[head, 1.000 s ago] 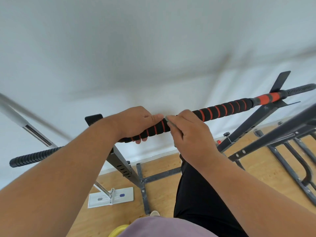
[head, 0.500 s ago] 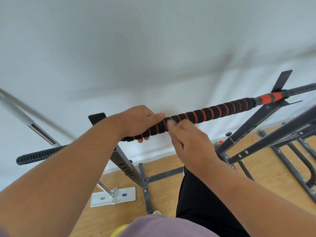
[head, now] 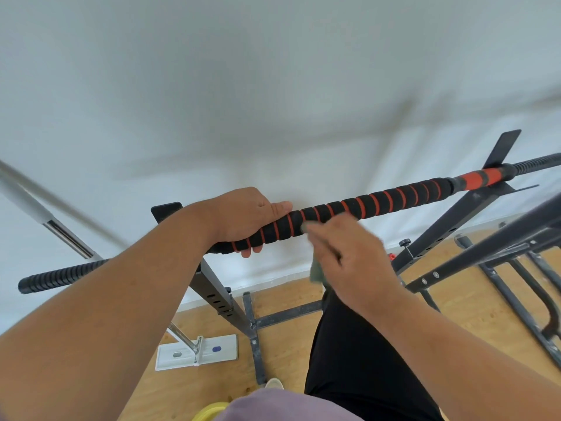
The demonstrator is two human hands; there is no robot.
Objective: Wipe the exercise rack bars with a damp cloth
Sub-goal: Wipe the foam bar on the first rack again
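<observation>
The rack's top bar [head: 391, 202] runs across the view, padded in black foam with a red spiral stripe. My left hand [head: 246, 217] is wrapped around the bar left of centre. My right hand [head: 349, 256] is just below the bar to the right of it, blurred, clutching a small grey-green cloth [head: 315, 273]; a corner of the cloth touches the foam beside my fingers. Most of the cloth is hidden in my palm.
Black rack uprights [head: 218, 296] and side bars [head: 473, 253] slope down to a wooden floor. A mop with a white flat head [head: 197, 352] and metal handle leans at the left. A yellow object [head: 209, 411] shows at the bottom edge. A white wall is behind.
My right hand has slid right along the bar and dropped slightly below it, and the cloth now shows under it. My left hand keeps its grip.
</observation>
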